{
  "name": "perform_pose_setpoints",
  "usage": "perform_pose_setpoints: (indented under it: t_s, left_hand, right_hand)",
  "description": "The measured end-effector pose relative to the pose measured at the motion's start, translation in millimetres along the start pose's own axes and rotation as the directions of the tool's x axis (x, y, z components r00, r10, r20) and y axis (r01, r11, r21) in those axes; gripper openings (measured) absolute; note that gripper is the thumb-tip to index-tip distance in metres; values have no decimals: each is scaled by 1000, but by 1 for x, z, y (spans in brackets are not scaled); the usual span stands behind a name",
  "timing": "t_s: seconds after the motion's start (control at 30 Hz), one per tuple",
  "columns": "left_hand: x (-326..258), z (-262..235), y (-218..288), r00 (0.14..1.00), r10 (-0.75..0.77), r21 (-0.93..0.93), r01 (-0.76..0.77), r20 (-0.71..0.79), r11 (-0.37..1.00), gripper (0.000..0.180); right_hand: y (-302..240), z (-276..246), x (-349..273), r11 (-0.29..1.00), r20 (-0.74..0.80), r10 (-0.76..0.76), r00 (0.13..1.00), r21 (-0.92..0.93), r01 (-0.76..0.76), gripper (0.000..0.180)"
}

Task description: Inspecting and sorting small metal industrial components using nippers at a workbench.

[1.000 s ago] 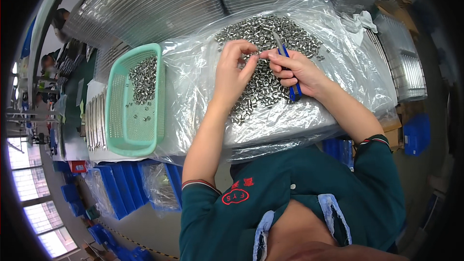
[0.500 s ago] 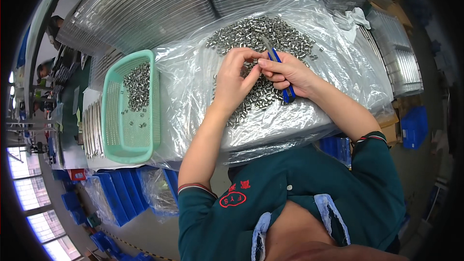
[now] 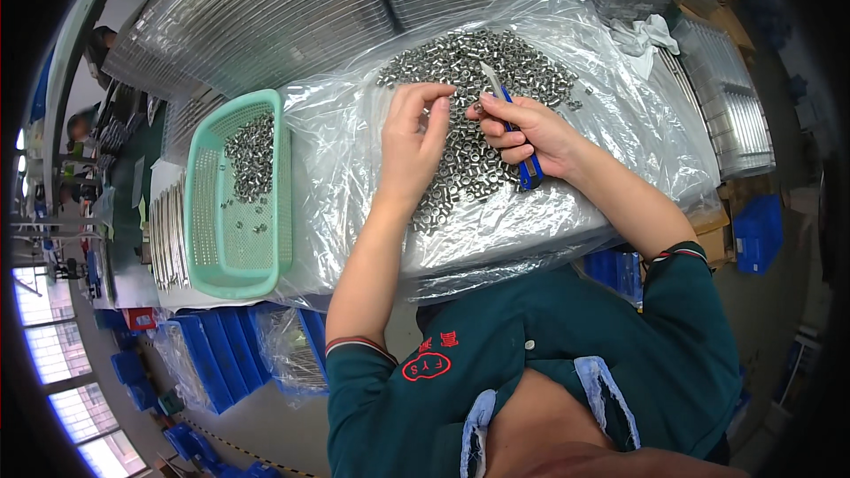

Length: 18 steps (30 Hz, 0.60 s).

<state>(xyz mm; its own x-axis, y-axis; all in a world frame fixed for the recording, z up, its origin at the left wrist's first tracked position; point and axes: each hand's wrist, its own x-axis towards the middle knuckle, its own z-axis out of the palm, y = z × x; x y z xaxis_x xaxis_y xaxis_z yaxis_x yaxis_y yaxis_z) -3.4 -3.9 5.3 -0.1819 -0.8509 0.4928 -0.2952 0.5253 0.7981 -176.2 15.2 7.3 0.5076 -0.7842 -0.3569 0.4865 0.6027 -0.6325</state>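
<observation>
My right hand (image 3: 536, 134) is wrapped round a blue utility knife (image 3: 529, 173), its blade out and pointing away from me. At the thumb and fingertip of that hand a small metal ring (image 3: 479, 109) seems to be pinched. To its left, my left hand (image 3: 413, 137) hovers over the edge of the pile, thumb and forefinger apart, with nothing visible between them. Beneath both hands spreads a heap of small shiny metal rings (image 3: 462, 179) on clear plastic sheeting (image 3: 341, 150). My hands cover part of the heap.
A green plastic basket (image 3: 285, 204) on the left holds more small metal pieces. Stacked clear trays (image 3: 266, 18) line the back, with another stack (image 3: 730, 93) at right. A white cloth (image 3: 645, 35) lies back right. Blue bins (image 3: 221, 354) stand below the table's left front.
My left hand has drawn away to the left from my right hand, and its fingers have parted. The right hand keeps the knife in nearly the same place.
</observation>
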Motion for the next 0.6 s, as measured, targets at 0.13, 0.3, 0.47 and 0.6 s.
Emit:
perform_pose_setpoints:
  t_s: [0.13, 0.3, 0.47, 0.6]
  left_hand:
    - [-4, 5, -1, 983, 134, 23, -138, 122, 990, 17]
    - [-5, 8, -3, 986, 141, 20, -143, 84, 990, 17]
    - [-5, 6, -1, 984, 151, 23, -154, 93, 988, 19]
    - [-5, 6, -2, 985, 135, 17, -137, 107, 990, 23]
  right_hand:
    - [0, 0, 0, 1000, 18, -16, 1000, 17, 15, 19]
    - [1, -3, 1, 997, 44, -13, 999, 73, 10, 16]
    - [1, -5, 2, 1000, 33, -16, 999, 27, 15, 13]
    - [0, 0, 0, 999, -9, -34, 999, -2, 34, 13]
